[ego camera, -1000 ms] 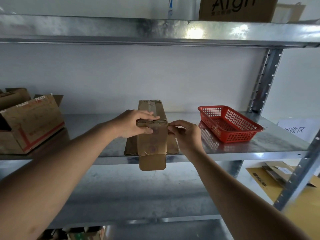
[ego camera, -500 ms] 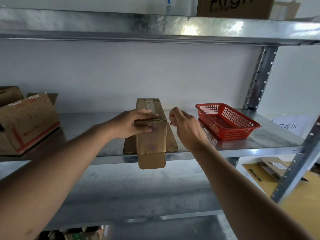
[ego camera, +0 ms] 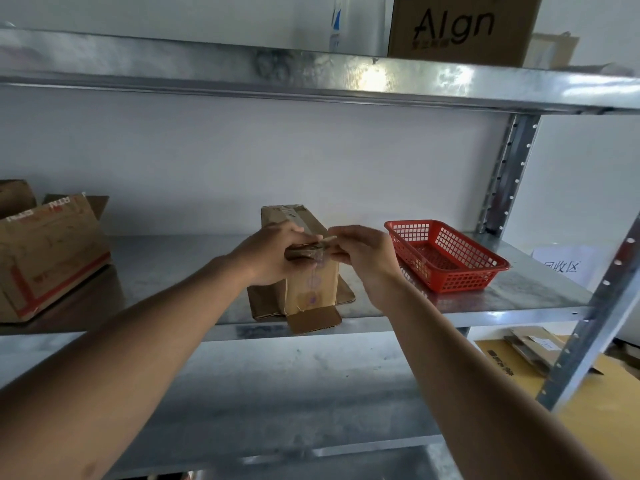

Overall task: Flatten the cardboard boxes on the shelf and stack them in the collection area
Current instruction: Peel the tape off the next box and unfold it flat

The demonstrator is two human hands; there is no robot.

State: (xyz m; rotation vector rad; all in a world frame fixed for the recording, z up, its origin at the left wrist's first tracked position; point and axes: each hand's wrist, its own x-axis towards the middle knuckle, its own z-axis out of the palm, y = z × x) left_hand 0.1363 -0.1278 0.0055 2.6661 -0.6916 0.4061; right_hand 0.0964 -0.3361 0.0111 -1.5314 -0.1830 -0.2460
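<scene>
A narrow brown cardboard box (ego camera: 313,285) lies on the middle metal shelf (ego camera: 173,268), its flaps spread out and one flap hanging over the shelf's front edge. My left hand (ego camera: 268,252) grips the box's top from the left side. My right hand (ego camera: 363,252) pinches a strip of clear tape (ego camera: 320,245) at the box's top right edge. A stack of flattened cardboard (ego camera: 533,348) lies low at the right, behind the shelf post, below a white paper sign (ego camera: 562,265).
A red plastic basket (ego camera: 446,258) stands on the same shelf right of the box. An open cardboard box with red tape (ego camera: 48,258) sits at the shelf's left end. A brown printed box (ego camera: 460,29) stands on the upper shelf. The slanted steel post (ego camera: 595,317) is at right.
My right hand has come back from beside the box to its top edge and now pinches the tape there. My left hand has stayed on the box's top.
</scene>
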